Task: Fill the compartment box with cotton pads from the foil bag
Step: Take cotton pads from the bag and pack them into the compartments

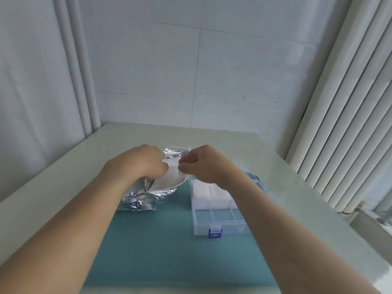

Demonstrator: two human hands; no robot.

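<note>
Left hand point(146, 161) and right hand point(198, 163) both pinch one white cotton pad point(174, 167) above the open foil bag point(140, 198) on the teal mat point(169, 251), compartment box point(214, 217) just right, rear cells holding pads, desk point(53, 183) underneath.

- Foil bag point(140, 200): blue print on its crumpled front, too blurred and creased to read.
- No other text, label, brand or number is legible anywhere.
</note>
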